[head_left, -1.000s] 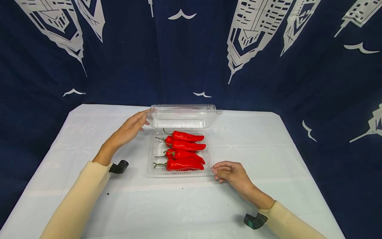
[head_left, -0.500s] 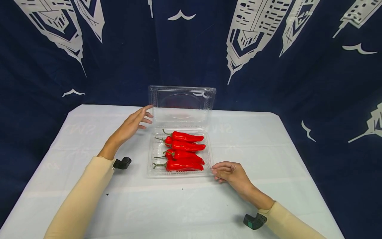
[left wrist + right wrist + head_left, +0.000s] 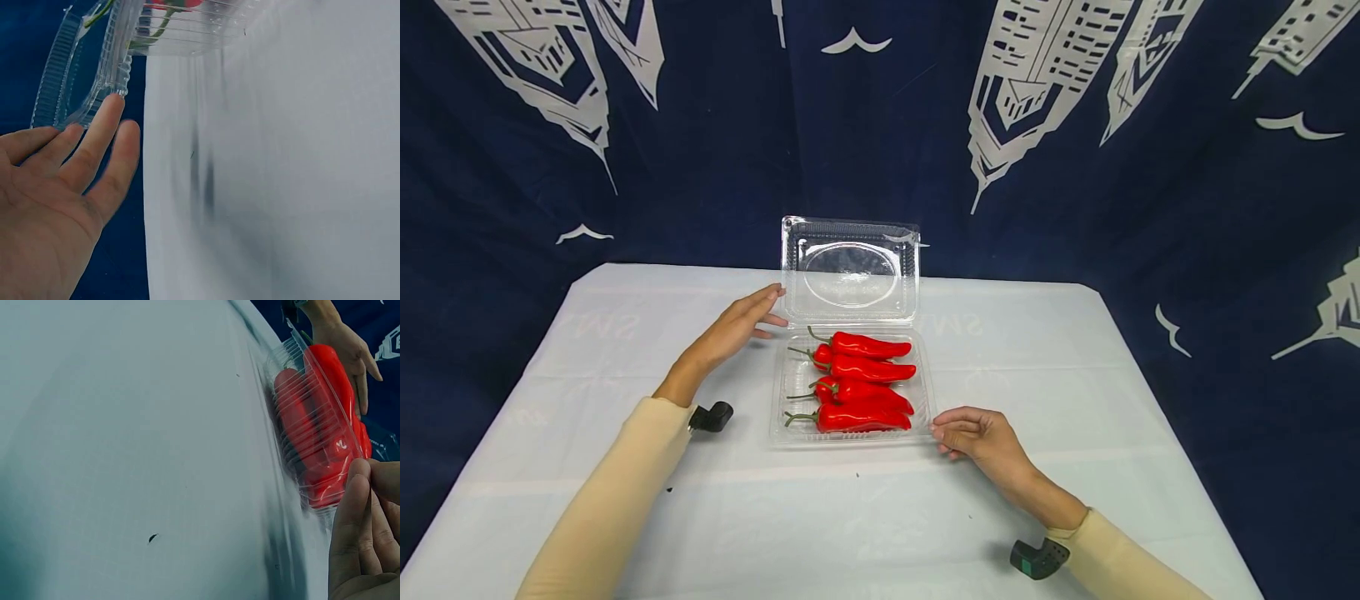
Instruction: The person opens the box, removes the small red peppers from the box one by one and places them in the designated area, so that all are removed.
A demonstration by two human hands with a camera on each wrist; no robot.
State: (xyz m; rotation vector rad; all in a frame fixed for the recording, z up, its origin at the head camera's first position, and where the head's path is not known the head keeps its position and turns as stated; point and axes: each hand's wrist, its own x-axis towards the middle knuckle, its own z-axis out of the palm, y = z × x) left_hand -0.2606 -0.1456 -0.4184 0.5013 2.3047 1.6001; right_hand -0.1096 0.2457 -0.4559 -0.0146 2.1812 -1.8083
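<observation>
A clear plastic clamshell container [image 3: 853,443] sits on the table, holding several glossy red peppers [image 3: 865,417] with green stems. Its transparent lid [image 3: 852,271] stands raised at the back, hinged to the base. Beside the lid's left side is my left hand [image 3: 730,331], fingers extended; in the left wrist view the fingertips [image 3: 112,103] touch or nearly touch the lid's edge. At the front right corner of the base, my right hand [image 3: 988,442] pinches the rim between thumb and fingers, as the right wrist view also shows.
A white cloth covers the table [image 3: 850,525], with small dark specks [image 3: 669,490] on it. Behind the table's back edge hangs a navy curtain [image 3: 880,125] with white building prints. A black device [image 3: 711,417] is worn at each wrist.
The lid has swung from tilting forward over the back to standing raised and leaning back. My left hand has shifted slightly beside it. The right hand and the peppers stay put.
</observation>
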